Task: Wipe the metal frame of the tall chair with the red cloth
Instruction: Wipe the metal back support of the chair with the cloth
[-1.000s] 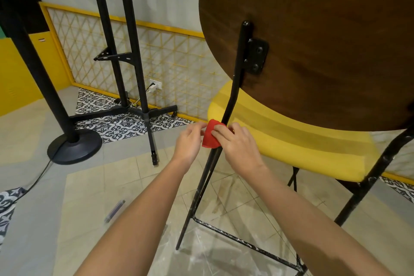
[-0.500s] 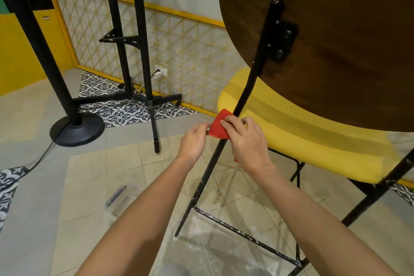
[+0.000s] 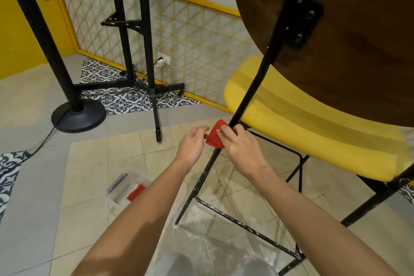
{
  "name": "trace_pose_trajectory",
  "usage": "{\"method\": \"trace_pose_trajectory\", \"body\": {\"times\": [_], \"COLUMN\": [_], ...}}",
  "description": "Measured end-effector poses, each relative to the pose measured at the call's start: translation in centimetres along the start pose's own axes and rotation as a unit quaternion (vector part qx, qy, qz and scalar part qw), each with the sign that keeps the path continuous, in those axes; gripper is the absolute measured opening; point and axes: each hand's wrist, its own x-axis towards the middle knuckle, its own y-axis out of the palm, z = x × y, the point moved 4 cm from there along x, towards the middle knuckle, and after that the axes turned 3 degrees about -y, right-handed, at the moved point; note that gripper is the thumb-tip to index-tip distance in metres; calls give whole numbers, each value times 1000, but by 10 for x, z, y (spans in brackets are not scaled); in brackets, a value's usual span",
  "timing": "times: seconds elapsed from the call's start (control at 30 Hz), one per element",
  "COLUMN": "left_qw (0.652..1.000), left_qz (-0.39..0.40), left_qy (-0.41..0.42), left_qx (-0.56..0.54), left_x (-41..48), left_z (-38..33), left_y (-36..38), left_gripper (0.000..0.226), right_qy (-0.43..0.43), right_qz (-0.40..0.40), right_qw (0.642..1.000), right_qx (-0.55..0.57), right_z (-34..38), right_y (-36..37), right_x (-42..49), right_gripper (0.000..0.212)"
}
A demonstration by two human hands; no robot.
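The tall chair has a dark wooden back, a yellow seat and a black metal frame. Its rear left leg slants down to the floor, flecked with white marks. A red cloth is wrapped around that leg just below the seat edge. My right hand presses the cloth against the leg from the right. My left hand pinches the cloth's left edge. A footrest bar joins the legs lower down.
A clear plastic box holding a red item and a dark pen lies on the tiled floor to the left. A black stand with feet, and a black pole on a round base with a cable, stand behind. A yellow lattice panel lines the wall.
My head has tilted down and nearer, bringing the plastic box into view. Both hands have stayed on the cloth at the leg beneath the seat edge.
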Motion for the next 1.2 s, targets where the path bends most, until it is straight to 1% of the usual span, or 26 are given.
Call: {"method": "trace_pose_trajectory", "body": {"times": [0.13, 0.23, 0.33, 0.43, 0.63, 0.7, 0.8, 0.9, 0.97, 1.1, 1.2], "left_qw": [1000, 1000, 1000, 1000, 1000, 1000, 999, 998, 998, 997, 997], "left_qz": [-5, -5, -6, -9, -7, -8, -11, -13, -12, -8, -6], "left_qy": [-8, -10, -10, -13, -20, -22, -25, -38, -45, -49, -55], "left_qx": [-12, -15, -13, -12, -11, -13, -21, -45, -50, -53, -48], "left_x": [4, 6, 8, 11, 12, 13, 16, 19, 20, 22, 24], "left_z": [0, 2, 4, 7, 19, 23, 26, 31, 35, 43, 50], "left_y": [-7, -5, -2, -2, -3, -5, -7, -8, -6, -1, 1], "left_gripper": [38, 37, 38, 38, 38, 38, 37, 36, 35, 35, 34], "right_qy": [51, 48, 21, 18, 16, 30, 59, 43, 19, -30, -20], "right_qz": [-64, -78, -47, -14, 16, -8, -68, -93, -88, -43, -22], "right_qw": [997, 996, 999, 1000, 1000, 1000, 996, 995, 996, 999, 1000], "right_qx": [-4, -4, -10, 0, 8, 8, 3, 3, 13, 11, 9], "right_z": [-9, -8, -1, 8, 16, 12, -1, -5, -2, 11, 20], "right_y": [-7, -3, 7, 19, 26, 23, 16, 20, 28, 44, 55], "right_x": [4, 2, -3, -9, -14, -14, -11, -11, -15, -26, -30], "right_gripper": [51, 50, 55, 62, 60, 56, 49, 49, 52, 56, 55]}}
